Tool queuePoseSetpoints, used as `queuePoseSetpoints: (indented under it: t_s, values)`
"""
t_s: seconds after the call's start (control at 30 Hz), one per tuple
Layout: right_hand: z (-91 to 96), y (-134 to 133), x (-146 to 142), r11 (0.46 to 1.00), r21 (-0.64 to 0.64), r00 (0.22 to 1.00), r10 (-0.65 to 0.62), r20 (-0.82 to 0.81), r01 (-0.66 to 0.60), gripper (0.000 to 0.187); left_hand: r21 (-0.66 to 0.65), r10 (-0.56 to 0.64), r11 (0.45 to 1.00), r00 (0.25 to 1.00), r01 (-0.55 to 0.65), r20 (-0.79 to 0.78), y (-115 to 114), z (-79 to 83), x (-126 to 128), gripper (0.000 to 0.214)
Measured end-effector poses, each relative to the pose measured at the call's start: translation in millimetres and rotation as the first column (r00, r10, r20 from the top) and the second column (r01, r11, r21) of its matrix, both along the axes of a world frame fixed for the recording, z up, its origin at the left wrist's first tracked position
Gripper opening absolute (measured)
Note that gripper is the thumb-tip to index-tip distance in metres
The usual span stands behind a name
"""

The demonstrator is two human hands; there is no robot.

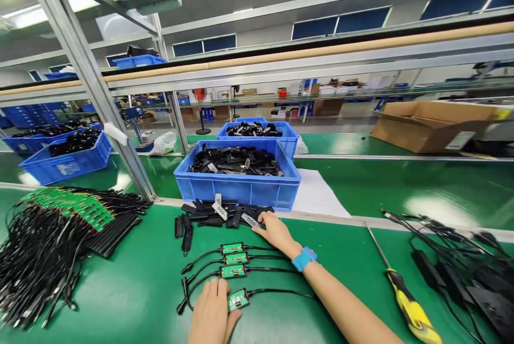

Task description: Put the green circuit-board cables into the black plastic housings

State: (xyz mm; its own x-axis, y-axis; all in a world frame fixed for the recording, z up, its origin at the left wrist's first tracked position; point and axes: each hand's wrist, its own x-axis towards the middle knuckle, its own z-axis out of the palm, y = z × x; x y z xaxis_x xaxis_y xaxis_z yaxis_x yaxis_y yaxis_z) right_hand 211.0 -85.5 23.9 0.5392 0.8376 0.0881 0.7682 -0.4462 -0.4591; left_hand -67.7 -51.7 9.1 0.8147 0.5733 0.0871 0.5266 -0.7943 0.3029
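Note:
My left hand point(211, 309) is closed over the left end of the nearest green circuit board point(239, 300), its thumb along the lower edge. A black cable runs out of that board to the right. Three more circuit boards in black housings point(233, 259) lie in a row just beyond, with cables at both ends. My right hand point(277, 232), wearing a blue wristband point(304, 258), reaches to a pile of black plastic covers point(209, 214). Its thumb and fingers are apart beside a grey-faced cover point(249, 219); whether they touch it I cannot tell.
A blue bin point(236, 189) of black covers stands behind the pile. Bundled cables with circuit boards point(44, 247) lie left. A yellow-black screwdriver point(409, 301) and tangled black cables with adapters point(453, 274) lie right. A metal post point(92, 76) rises at left; a cardboard box point(429, 124) sits farther back.

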Motion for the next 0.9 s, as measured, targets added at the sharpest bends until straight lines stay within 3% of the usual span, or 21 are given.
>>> queuePoseSetpoints:
  t_s: [0.17,0.23,0.27,0.3,0.33,0.4,0.43,0.47,0.5,0.53,0.6,0.67,0.7,0.77,0.9]
  values:
    - [2.2,-12.2,-13.9,0.998,0.063,0.995,0.008,-0.099,-0.002,0.019,-0.183,-0.008,0.983,0.993,0.03,0.116,3.0,19.1,-13.4,0.014]
    - [9.9,-25.1,-19.1,0.992,0.127,0.985,0.014,-0.169,0.008,0.023,-0.354,0.02,0.934,0.98,0.053,0.2,5.1,30.2,-15.0,0.018]
    - [14.9,-32.6,-22.6,0.986,0.164,0.977,0.018,-0.213,0.017,0.026,-0.481,0.051,0.873,0.969,0.074,0.241,5.6,35.6,-14.4,0.022]
    - [20.4,-40.7,-27.2,0.979,0.201,0.964,0.027,-0.263,0.028,0.031,-0.628,0.094,0.771,0.958,0.103,0.272,5.6,40.5,-13.1,0.028]
    - [26.2,-49.4,-32.9,0.971,0.236,0.947,0.039,-0.318,0.039,0.036,-0.77,0.149,0.623,0.945,0.138,0.29,4.7,45.0,-11.2,0.035]
    - [37.2,-67.8,-48.7,0.953,0.296,0.9,0.077,-0.428,0.059,0.045,-0.937,0.284,0.268,0.912,0.222,0.297,0.1,52.3,-6.4,0.049]
    - [41.8,-77.2,-58.6,0.947,0.314,0.877,0.096,-0.471,0.065,0.049,-0.955,0.352,0.122,0.887,0.272,0.298,-3.3,55.1,-3.9,0.055]
    - [45.5,-86.3,-69.4,0.939,0.334,0.847,0.109,-0.52,0.084,0.051,-0.947,0.414,0.02,0.86,0.32,0.3,-7.4,57.2,-1.4,0.06]
    - [47.9,-94.9,-81.0,0.927,0.356,0.8,0.12,-0.588,0.123,0.05,-0.931,0.464,-0.037,0.832,0.363,0.306,-11.8,58.4,0.9,0.063]
    - [49.2,-102.6,-92.8,0.909,0.375,0.726,0.133,-0.675,0.182,0.048,-0.916,0.497,-0.063,0.808,0.396,0.315,-16.3,58.8,3.0,0.066]
    - [48.5,-114.8,-115.3,0.866,0.379,0.496,0.185,-0.848,0.326,0.045,-0.901,0.504,-0.071,0.795,0.427,0.337,-24.7,57.3,6.7,0.069]
    - [44.9,-122.3,-134.0,0.84,0.342,0.258,0.251,-0.933,0.42,0.041,-0.898,0.475,-0.061,0.804,0.435,0.357,-31.8,54.1,9.6,0.069]
    - [42.6,-124.4,-141.4,0.838,0.329,0.194,0.27,-0.943,0.434,0.038,-0.898,0.46,-0.06,0.81,0.436,0.363,-34.8,52.6,10.7,0.068]
    - [37.9,-126.6,-152.0,0.835,0.333,0.172,0.285,-0.943,0.439,0.035,-0.9,0.434,-0.063,0.824,0.432,0.365,-39.6,51.2,11.8,0.063]
    - [29.8,-128.6,-161.7,0.823,0.411,0.325,0.294,-0.899,0.392,0.033,-0.91,0.37,-0.064,0.856,0.41,0.36,-44.8,53.2,10.0,0.056]
